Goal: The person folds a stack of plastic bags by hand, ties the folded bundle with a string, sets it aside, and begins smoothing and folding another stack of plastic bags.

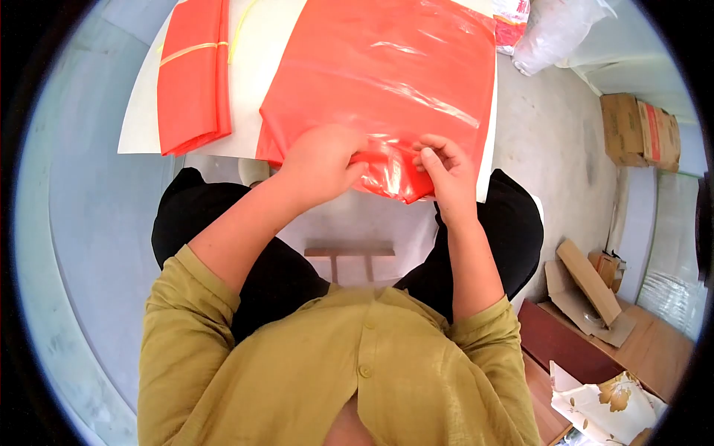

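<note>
It looks like a workroom or packing space; which one is unclear. Red plastic [379,67] and a banded bundle [193,93] lie on a table [260,67], with a box [625,130], sack [558,33] and plain floor [554,149] around.

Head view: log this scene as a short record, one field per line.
Left hand: gripping the red plastic at its near edge
Right hand: at the same edge; pinch unclear
Red plastic: spread flat, crumpled between the hands
Left of it: folded red bundle, yellow band across
Beneath both: white tabletop
Far right: cardboard box
</note>
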`<state>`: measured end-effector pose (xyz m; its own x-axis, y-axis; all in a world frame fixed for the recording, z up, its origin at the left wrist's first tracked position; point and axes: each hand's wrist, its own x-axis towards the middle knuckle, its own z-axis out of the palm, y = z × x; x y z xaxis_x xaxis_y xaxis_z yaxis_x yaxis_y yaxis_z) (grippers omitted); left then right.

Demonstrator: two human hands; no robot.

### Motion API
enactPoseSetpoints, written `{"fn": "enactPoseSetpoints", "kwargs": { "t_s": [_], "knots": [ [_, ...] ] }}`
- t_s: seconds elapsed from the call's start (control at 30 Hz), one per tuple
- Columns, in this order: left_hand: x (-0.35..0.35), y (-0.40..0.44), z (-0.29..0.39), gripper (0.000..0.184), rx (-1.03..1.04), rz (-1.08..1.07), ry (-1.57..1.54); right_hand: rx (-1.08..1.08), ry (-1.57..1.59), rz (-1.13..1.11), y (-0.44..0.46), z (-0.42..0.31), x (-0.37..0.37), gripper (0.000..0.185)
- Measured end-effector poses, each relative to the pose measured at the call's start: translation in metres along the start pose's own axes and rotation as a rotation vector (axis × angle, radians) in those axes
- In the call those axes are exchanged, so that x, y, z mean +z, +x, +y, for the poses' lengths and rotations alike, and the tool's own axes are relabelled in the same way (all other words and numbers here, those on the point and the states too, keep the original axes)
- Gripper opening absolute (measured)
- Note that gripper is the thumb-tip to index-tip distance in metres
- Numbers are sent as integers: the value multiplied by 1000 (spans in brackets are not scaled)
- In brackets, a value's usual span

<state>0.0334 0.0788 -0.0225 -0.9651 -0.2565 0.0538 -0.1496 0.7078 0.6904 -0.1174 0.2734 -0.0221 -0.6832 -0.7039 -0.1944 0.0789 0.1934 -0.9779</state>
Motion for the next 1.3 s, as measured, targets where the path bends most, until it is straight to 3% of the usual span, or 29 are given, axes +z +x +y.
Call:
{"fn": "enactPoseSetpoints", "kwargs": {
  "t_s": [0.03,0.1,0.17,0.27,0.37,0.57,0.77,0.87,1.0,1.07,1.17,1.23,1.3],
  "knots": [
    [-3,1,4,16,-46,-10,-24,-31,12,9,-3,0,-1,23],
    [-2,2,6,17,-88,11,-72,-214,-178,-201,-10,2,-1,27],
    [0,4,3,18,-78,78,-117,-617,-567,-309,-7,7,9,41],
    [-1,4,4,22,-89,90,-74,-630,-751,-303,-13,7,19,50],
    [0,-1,-3,29,28,48,14,-734,-870,-304,-13,5,20,57],
    [-12,-15,-11,50,210,36,193,-831,-990,-210,-9,18,22,49],
    [-29,-19,-8,55,230,21,309,-717,-1040,-269,-1,-5,16,48],
    [-37,-15,-22,54,62,-16,328,-579,-909,-332,6,-23,5,43],
    [-56,-17,-19,40,-28,73,168,-201,-821,-423,9,-64,-9,34],
    [-61,-18,-14,29,-168,48,21,-136,-703,-476,20,-60,-23,32],
    [-71,-10,-3,26,-385,-29,-10,15,-604,-569,54,-45,-49,29],
    [-69,-6,-7,25,-387,29,-37,59,-700,-654,77,-49,-54,30],
    [-64,-2,-15,25,-383,73,-41,45,-621,-554,85,-41,-51,26]
  ]
}}
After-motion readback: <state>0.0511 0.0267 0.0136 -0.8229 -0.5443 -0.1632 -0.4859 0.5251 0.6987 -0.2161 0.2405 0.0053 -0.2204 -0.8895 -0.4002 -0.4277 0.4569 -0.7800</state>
